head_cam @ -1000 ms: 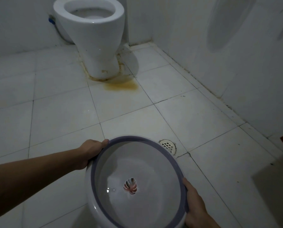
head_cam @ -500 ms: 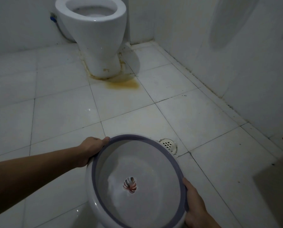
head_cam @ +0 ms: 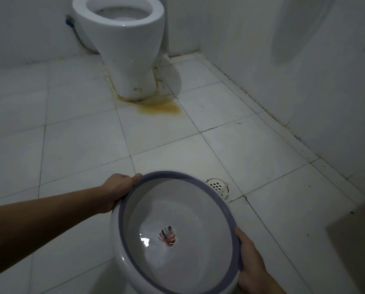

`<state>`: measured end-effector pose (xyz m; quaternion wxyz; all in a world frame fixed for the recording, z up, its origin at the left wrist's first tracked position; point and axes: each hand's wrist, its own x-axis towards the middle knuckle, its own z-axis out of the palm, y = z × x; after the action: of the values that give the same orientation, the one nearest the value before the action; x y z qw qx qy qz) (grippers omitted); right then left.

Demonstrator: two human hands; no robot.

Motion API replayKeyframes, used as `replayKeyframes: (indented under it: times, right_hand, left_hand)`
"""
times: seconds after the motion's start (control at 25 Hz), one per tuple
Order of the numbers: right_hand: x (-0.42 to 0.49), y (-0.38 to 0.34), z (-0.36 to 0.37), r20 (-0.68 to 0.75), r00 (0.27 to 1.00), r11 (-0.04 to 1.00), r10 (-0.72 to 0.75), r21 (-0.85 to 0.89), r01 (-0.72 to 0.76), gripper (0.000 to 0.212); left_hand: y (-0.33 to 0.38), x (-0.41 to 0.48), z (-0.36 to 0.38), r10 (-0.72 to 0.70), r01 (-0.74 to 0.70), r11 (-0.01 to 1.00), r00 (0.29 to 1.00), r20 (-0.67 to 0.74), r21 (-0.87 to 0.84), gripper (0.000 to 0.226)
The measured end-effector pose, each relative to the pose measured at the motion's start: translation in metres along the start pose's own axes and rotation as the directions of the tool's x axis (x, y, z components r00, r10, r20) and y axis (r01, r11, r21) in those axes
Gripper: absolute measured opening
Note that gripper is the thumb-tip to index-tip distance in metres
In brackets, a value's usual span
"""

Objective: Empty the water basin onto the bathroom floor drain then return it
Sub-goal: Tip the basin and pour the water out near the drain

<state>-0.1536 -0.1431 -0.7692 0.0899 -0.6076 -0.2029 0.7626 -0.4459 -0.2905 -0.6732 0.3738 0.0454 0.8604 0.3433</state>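
Basin (head_cam: 177, 234): round, white plastic, with a grey-purple band around the rim and a small striped leaf motif at the centre of its base. It is held above the tiled floor (head_cam: 82, 145), tipped slightly, with a shallow layer of clear water lying in the bottom and catching a glint of light.

Left hand (head_cam: 118, 190): closed on the far-left part of the rim, thumb lying over the top edge, fingers under the outer wall. The bare forearm extends in from the left.

Right hand (head_cam: 251, 266): closed on the near-right part of the rim, thumb pressed along the band, fingers wrapped beneath.

Floor drain (head_cam: 217, 186): a round grate set in the tiles, just beyond the basin's far-right edge and partly hidden by it.

Toilet (head_cam: 124, 39): white, standing against the back wall, well apart from the basin, with a yellow-brown stain (head_cam: 160, 107) spreading on the tiles at its foot. White wall (head_cam: 315, 92) runs along the right side.
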Motion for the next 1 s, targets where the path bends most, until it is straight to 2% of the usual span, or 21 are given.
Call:
replayKeyframes:
  times: [1.0]
  right_hand:
    - [-0.0041,0.0002,0.0032,0.004,1.0,0.999,-0.03,-0.038,0.03,0.038]
  left_hand:
    - [0.0056,-0.0044,-0.0026,0.015,-0.016,0.999,1.0,-0.015,-0.033,0.04]
